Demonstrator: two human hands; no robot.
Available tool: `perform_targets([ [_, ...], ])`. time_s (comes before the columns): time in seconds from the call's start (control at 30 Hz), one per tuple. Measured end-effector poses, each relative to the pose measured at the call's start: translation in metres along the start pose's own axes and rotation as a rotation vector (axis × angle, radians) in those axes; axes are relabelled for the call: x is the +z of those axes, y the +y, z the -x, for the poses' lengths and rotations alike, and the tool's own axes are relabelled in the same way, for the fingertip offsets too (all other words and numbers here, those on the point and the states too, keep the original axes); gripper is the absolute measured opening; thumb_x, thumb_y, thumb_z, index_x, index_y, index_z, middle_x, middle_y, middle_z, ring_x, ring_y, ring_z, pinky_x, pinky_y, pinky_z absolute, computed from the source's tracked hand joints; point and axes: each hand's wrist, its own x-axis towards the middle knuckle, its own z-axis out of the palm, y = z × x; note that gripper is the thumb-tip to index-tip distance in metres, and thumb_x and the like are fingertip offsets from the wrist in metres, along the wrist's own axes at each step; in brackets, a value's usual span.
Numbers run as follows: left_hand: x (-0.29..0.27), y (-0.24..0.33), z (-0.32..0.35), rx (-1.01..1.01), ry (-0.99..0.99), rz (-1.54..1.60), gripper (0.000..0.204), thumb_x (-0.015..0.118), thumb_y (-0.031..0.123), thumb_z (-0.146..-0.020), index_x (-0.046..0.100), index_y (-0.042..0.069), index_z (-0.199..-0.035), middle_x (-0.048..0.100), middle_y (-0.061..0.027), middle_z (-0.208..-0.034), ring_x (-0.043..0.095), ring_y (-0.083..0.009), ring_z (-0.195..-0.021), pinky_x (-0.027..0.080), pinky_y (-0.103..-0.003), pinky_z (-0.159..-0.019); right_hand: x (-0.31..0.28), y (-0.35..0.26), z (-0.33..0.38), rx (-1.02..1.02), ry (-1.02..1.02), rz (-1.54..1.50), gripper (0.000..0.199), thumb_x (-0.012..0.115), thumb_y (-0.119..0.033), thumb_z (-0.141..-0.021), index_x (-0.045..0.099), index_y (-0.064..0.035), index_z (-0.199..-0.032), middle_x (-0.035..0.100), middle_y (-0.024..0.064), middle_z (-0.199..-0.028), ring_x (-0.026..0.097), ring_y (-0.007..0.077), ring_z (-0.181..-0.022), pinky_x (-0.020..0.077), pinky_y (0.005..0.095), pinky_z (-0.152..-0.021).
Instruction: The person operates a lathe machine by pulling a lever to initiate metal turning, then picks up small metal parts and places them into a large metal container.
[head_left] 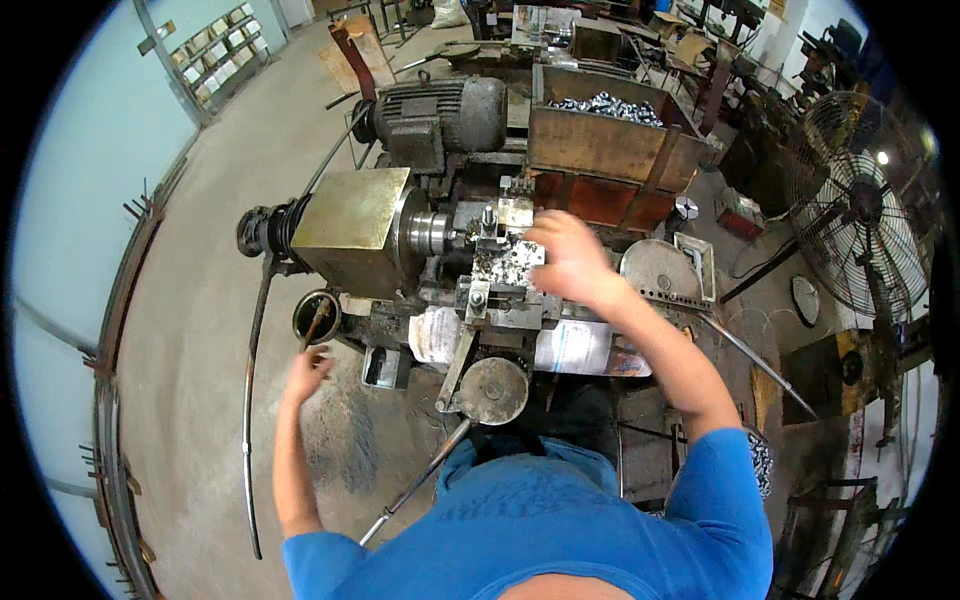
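Observation:
My left hand [309, 374] is low at the left, fingers curled at the end of a brown stick [319, 318], perhaps a brush. The stick's other end leans inside a round dark pot [301, 316]. My right hand [568, 257] is over the right side of the lathe's tool post [489, 228], thumb and fingers bent toward it. It is blurred, and whether it grips anything cannot be seen. Metal chips cover the slide [510, 262] beside it. Left of the tool post, a shiny metal chuck [430, 233] sticks out of the boxy headstock [352, 210].
An electric motor [440, 115] sits behind the headstock. A rusty bin [595, 140] of small metal parts stands at the back. A large fan [865, 195] is at the right. Before me are a round metal disc [494, 391] and a slanting bar [425, 478].

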Motion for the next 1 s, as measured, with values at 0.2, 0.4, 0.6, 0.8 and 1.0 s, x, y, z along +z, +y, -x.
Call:
perform_targets([
  [0.2,-0.129,-0.006,0.083,-0.059,0.732,-0.358,0.028,0.055,0.018,-0.085,0.058,-0.001,-0.105,0.061,-0.0125,-0.073,0.056,-0.0160,-0.061,0.045,-0.032,-0.056,0.077,-0.046,-0.094,-0.065,-0.487,0.412,0.025,0.065,-0.025,-0.058,0.068,-0.0095,-0.078,0.063,0.0098,-0.088,0.054,0.0257,-0.093,0.0324,0.0428,-0.091],
  [0.4,-0.030,0.004,0.121,-0.339,0.736,-0.586,0.048,0.070,0.043,-0.070,0.057,0.000,-0.087,0.061,-0.0197,-0.080,0.059,-0.0389,-0.077,0.046,-0.043,-0.069,0.097,-0.034,-0.095,-0.069,-0.542,0.385,0.023,0.064,-0.025,-0.060,0.068,-0.0122,-0.079,0.065,0.0094,-0.086,0.058,0.0268,-0.089,0.0299,0.0470,-0.097],
  [0.6,-0.024,0.011,0.126,-0.300,0.504,-0.187,0.031,0.068,0.025,-0.073,0.051,-0.001,-0.077,0.057,-0.0148,-0.063,0.057,-0.0271,-0.055,0.046,-0.038,-0.051,0.088,-0.039,-0.091,-0.089,-0.493,0.440,0.020,0.059,-0.024,-0.064,0.069,-0.0119,-0.077,0.065,0.0101,-0.080,0.059,0.0282,-0.087,0.0242,0.0491,-0.102],
  [0.8,-0.053,-0.007,0.103,-0.169,0.265,0.139,0.025,0.062,0.007,-0.077,0.053,-0.008,-0.093,0.057,-0.0096,-0.063,0.058,-0.0175,-0.052,0.050,-0.030,-0.048,-0.021,-0.019,-0.103,0.077,-0.350,0.442,0.030,0.057,-0.029,-0.064,0.068,-0.0042,-0.076,0.064,0.0144,-0.075,0.059,0.0302,-0.087,0.0252,0.0445,-0.103],
  [1.0,-0.034,-0.007,0.075,-0.071,0.268,0.404,0.025,0.058,0.009,-0.082,0.051,-0.009,-0.099,0.055,-0.0101,-0.063,0.057,-0.0187,-0.053,0.052,-0.035,-0.052,-0.088,0.088,-0.080,0.387,0.245,0.641,0.047,0.063,-0.024,-0.060,0.061,-0.0055,-0.103,0.041,0.0231,-0.126,0.045,0.0355,-0.109,0.0344,0.0434,-0.097],
])
